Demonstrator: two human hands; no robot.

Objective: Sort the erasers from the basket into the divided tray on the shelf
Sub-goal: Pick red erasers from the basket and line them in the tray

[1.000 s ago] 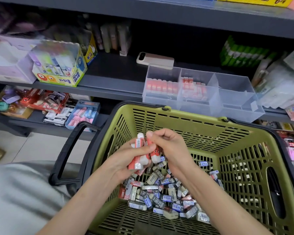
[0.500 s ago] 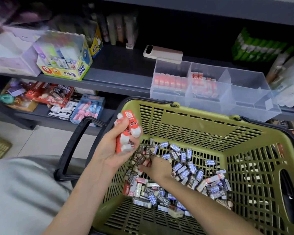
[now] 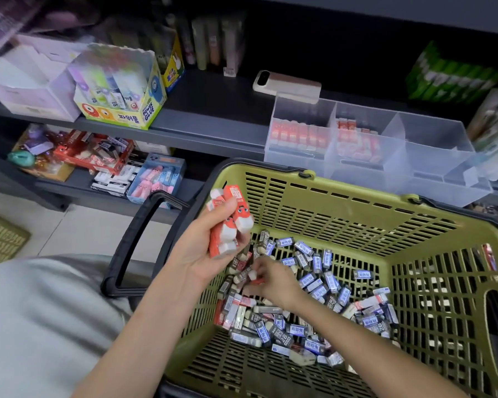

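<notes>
A green basket holds a heap of loose erasers in blue, grey and red sleeves. My left hand grips a bundle of several red erasers above the basket's left rim. My right hand is down in the heap, pinching a red eraser among the grey ones. The clear divided tray stands on the shelf beyond the basket. Its left two compartments hold red erasers; the right ones look bare.
A phone lies on the shelf behind the tray. A glue box and white boxes sit at the left, green packs at the right. A lower shelf carries more stationery. The basket's black handle hangs left.
My right hand left the bundle and dropped into the heap, where it now pinches a red eraser. My left hand rose slightly with the bundle. The view tilted downward.
</notes>
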